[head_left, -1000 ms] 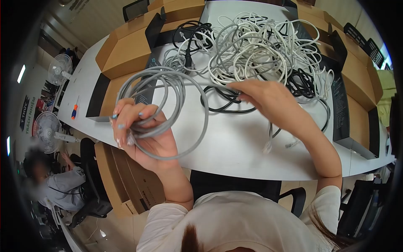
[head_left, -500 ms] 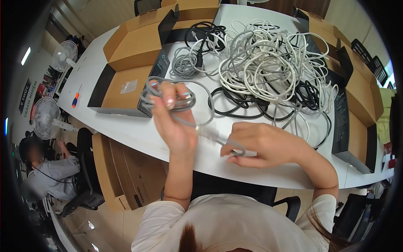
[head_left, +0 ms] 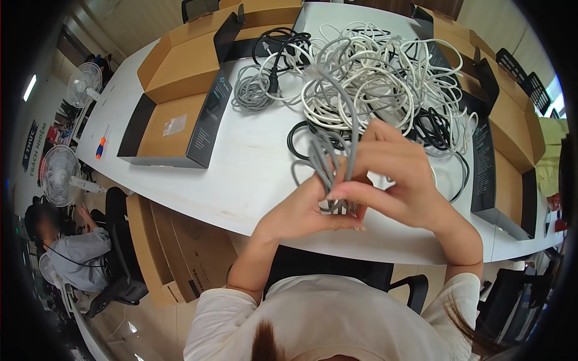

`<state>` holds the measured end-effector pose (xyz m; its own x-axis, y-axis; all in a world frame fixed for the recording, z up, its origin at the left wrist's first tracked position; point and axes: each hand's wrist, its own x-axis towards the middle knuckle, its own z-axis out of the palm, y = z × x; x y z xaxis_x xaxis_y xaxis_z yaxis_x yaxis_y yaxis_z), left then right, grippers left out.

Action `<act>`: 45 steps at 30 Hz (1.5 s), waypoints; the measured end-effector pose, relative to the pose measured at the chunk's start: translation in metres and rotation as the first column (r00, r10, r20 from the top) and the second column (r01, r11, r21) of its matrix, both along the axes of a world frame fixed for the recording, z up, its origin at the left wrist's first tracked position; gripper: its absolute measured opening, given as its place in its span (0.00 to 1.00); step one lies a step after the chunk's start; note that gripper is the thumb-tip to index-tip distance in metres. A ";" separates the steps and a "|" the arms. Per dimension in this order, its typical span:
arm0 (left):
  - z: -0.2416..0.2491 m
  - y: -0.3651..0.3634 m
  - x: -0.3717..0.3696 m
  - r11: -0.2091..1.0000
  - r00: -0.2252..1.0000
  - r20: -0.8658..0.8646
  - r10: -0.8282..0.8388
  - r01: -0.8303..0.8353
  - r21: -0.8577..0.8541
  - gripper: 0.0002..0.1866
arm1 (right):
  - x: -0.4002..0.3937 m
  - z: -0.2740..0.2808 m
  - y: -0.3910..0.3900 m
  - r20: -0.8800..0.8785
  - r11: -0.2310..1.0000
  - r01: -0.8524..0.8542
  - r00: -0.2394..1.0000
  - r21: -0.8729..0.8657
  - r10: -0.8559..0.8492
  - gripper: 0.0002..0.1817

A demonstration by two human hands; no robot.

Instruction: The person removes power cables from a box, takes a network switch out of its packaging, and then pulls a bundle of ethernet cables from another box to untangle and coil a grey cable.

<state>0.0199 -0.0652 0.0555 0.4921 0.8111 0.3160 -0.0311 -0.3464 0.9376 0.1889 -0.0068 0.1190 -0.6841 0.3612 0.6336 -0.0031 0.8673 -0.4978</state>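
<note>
A coiled grey cable [head_left: 324, 157] is bunched between my two hands above the table's front edge. My left hand [head_left: 304, 207] wraps round the lower part of the coil. Thumb and fingers of my right hand [head_left: 391, 174] pinch the same cable, and a loop of it rises above them. Behind my hands lies a large tangle of white and grey cables [head_left: 379, 90]. Black cables [head_left: 433, 129] lie at its right side. A small grey coil [head_left: 253, 90] rests to the left of the tangle, beside a black cable [head_left: 274, 81].
An open cardboard box [head_left: 174, 129] holding a small plastic bag [head_left: 174, 125] stands at left; another open box [head_left: 503, 174] stands at right. A screwdriver [head_left: 101, 147] lies on the white table [head_left: 241, 174] at far left. A seated person [head_left: 78, 246] is beyond it.
My left hand has moved right with the grey coil, and my right hand has come up to it. The two hands now meet at the coil. The view has shifted slightly.
</note>
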 end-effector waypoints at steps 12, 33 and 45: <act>-0.017 -0.005 0.009 0.933 0.721 0.687 -0.087 0.301 -0.198 0.34 | 0.006 -0.005 0.030 0.012 0.992 -0.125 0.992 -0.007 0.125 0.10; 0.001 0.000 -0.034 0.965 0.065 0.993 -0.096 0.250 0.077 0.28 | 0.032 -0.013 0.076 -0.191 0.677 0.085 0.927 -0.731 -0.322 0.13; -0.012 0.007 -0.004 0.849 0.111 0.977 -0.184 0.519 0.101 0.32 | 0.000 -0.025 0.048 -0.187 0.717 -0.019 0.970 -0.697 -0.156 0.14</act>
